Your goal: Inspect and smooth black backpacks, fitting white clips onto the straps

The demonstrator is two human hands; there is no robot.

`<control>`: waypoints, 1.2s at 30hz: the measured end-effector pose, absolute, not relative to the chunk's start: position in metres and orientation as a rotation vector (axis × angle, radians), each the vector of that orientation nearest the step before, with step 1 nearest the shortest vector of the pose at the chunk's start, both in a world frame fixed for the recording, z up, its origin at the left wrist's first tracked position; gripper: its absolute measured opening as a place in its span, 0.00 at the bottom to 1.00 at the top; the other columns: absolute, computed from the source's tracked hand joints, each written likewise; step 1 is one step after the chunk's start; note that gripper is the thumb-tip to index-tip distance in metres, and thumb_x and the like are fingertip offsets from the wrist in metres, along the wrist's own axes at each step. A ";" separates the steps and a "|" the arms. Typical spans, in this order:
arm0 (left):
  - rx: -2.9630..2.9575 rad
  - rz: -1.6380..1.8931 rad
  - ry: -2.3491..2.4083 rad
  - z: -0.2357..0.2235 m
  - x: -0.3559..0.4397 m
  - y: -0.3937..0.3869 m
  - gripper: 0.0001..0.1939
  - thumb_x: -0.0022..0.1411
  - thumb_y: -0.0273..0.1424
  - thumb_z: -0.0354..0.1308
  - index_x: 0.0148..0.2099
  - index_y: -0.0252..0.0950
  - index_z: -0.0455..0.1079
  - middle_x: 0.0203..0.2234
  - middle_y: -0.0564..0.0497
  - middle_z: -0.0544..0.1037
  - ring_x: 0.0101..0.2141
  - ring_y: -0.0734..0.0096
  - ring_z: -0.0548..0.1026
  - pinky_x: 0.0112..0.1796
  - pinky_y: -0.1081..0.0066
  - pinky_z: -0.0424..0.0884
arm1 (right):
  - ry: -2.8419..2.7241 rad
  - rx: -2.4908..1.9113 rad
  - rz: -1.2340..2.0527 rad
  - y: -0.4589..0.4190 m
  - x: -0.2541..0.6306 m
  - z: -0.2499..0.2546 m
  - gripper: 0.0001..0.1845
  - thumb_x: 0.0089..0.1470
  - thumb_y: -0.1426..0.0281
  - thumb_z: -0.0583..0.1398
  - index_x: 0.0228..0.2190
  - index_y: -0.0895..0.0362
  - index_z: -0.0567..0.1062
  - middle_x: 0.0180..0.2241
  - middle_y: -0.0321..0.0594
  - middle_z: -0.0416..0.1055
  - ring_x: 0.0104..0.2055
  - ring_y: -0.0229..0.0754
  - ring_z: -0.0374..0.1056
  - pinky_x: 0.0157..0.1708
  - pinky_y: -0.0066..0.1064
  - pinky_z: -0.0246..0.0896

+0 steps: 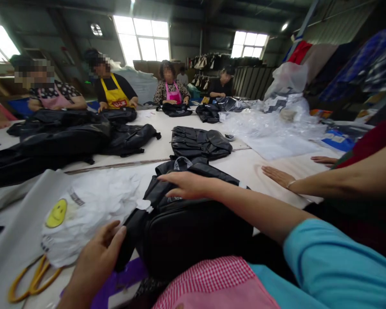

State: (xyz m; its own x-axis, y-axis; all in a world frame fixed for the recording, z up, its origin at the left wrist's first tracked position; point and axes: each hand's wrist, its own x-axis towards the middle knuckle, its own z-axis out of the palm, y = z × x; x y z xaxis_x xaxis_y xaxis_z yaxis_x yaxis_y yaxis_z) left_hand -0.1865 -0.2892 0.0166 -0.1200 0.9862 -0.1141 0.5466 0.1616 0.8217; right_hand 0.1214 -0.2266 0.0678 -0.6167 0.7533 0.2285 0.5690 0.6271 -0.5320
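A black backpack (pixel 193 231) lies in front of me on the white table. Over its top stretches my right hand (pixel 191 184), fingers extended and holding nothing. At the bag's left side is my left hand (pixel 98 253), thumb and fingers apart, the thumb near or against the black side piece; exact contact is unclear. A small white tag (pixel 143 204) sticks out by that side. Left of the backpack lies a crumpled white plastic bag (pixel 93 206) with a yellow smiley. Yellow-handled scissors (pixel 28 281) are partly under it.
Another black backpack (pixel 199 142) lies just beyond mine. More black bags (pixel 64 133) are piled at left. Clear plastic (pixel 270 124) is heaped at back right. A co-worker's hand (pixel 278 177) rests flat on the table at right. Several people sit along the far side.
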 end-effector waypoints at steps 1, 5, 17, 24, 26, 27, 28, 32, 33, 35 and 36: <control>1.644 0.856 1.849 0.017 -0.189 -0.293 0.25 0.53 0.48 0.62 0.49 0.38 0.72 0.43 0.43 0.79 0.41 0.52 0.78 0.44 0.58 0.76 | -2.387 -1.094 0.631 -0.237 0.145 0.072 0.27 0.58 0.65 0.61 0.58 0.59 0.69 0.58 0.49 0.69 0.58 0.47 0.66 0.57 0.36 0.59; 2.058 0.912 1.543 0.022 -0.179 -0.304 0.26 0.57 0.46 0.60 0.55 0.42 0.70 0.54 0.45 0.73 0.50 0.53 0.74 0.54 0.61 0.68 | -2.202 -1.473 0.853 -0.289 0.232 0.069 0.24 0.57 0.60 0.60 0.53 0.55 0.74 0.49 0.44 0.76 0.50 0.47 0.72 0.53 0.37 0.64; 2.499 -0.152 1.275 0.039 -0.095 -0.252 0.31 0.46 0.47 0.68 0.52 0.40 0.72 0.43 0.46 0.79 0.44 0.51 0.76 0.42 0.66 0.68 | -2.410 -1.964 0.421 -0.349 0.263 0.031 0.25 0.46 0.62 0.69 0.46 0.53 0.74 0.40 0.43 0.78 0.42 0.51 0.74 0.38 0.34 0.64; 2.497 -0.131 1.387 0.012 -0.093 -0.230 0.26 0.48 0.49 0.65 0.44 0.39 0.72 0.37 0.46 0.80 0.39 0.54 0.77 0.37 0.67 0.69 | -2.364 -1.922 0.531 -0.318 0.268 0.015 0.18 0.44 0.60 0.68 0.37 0.54 0.74 0.35 0.38 0.76 0.39 0.47 0.72 0.33 0.30 0.60; 2.386 -0.150 1.343 0.006 -0.094 -0.223 0.25 0.46 0.48 0.66 0.43 0.39 0.72 0.36 0.48 0.80 0.38 0.56 0.77 0.36 0.68 0.69 | -2.303 -1.876 0.716 -0.308 0.273 0.008 0.19 0.40 0.62 0.70 0.35 0.54 0.74 0.35 0.36 0.76 0.39 0.46 0.72 0.33 0.29 0.61; 2.334 -0.165 1.312 0.005 -0.093 -0.219 0.25 0.45 0.46 0.67 0.43 0.39 0.72 0.36 0.49 0.80 0.38 0.57 0.77 0.36 0.69 0.69 | -2.277 -1.857 0.800 -0.305 0.275 0.005 0.19 0.39 0.62 0.70 0.35 0.54 0.75 0.34 0.36 0.76 0.38 0.45 0.72 0.33 0.28 0.61; 2.294 -0.179 1.284 0.004 -0.092 -0.214 0.25 0.44 0.45 0.67 0.43 0.39 0.72 0.36 0.50 0.80 0.39 0.58 0.77 0.36 0.70 0.69 | -2.254 -1.842 0.863 -0.301 0.277 0.003 0.19 0.38 0.63 0.70 0.35 0.55 0.75 0.34 0.35 0.76 0.37 0.45 0.72 0.33 0.28 0.62; 2.244 -0.257 1.249 0.010 -0.083 -0.201 0.26 0.41 0.42 0.69 0.43 0.38 0.73 0.39 0.50 0.81 0.42 0.57 0.77 0.38 0.71 0.70 | -2.244 -1.818 0.913 -0.295 0.278 0.002 0.20 0.38 0.64 0.71 0.36 0.55 0.76 0.34 0.35 0.77 0.37 0.45 0.72 0.33 0.28 0.62; 2.256 -0.264 1.250 0.012 -0.082 -0.201 0.27 0.41 0.42 0.69 0.44 0.38 0.73 0.39 0.50 0.81 0.42 0.57 0.77 0.38 0.71 0.70 | -2.261 -1.823 0.876 -0.296 0.277 0.002 0.20 0.38 0.64 0.71 0.36 0.55 0.76 0.34 0.36 0.77 0.37 0.45 0.72 0.33 0.29 0.62; 2.343 -0.231 1.263 0.015 -0.083 -0.209 0.27 0.42 0.42 0.70 0.45 0.37 0.73 0.39 0.49 0.81 0.41 0.56 0.78 0.38 0.70 0.71 | -2.302 -1.843 0.725 -0.305 0.275 0.002 0.20 0.40 0.63 0.71 0.37 0.55 0.76 0.34 0.37 0.77 0.37 0.46 0.72 0.33 0.30 0.62; 2.422 -0.182 1.279 0.015 -0.086 -0.218 0.25 0.45 0.43 0.69 0.45 0.37 0.73 0.38 0.48 0.81 0.40 0.56 0.78 0.37 0.69 0.71 | -2.320 -1.845 0.601 -0.313 0.274 0.000 0.20 0.42 0.62 0.70 0.37 0.55 0.76 0.35 0.39 0.78 0.37 0.46 0.72 0.34 0.31 0.63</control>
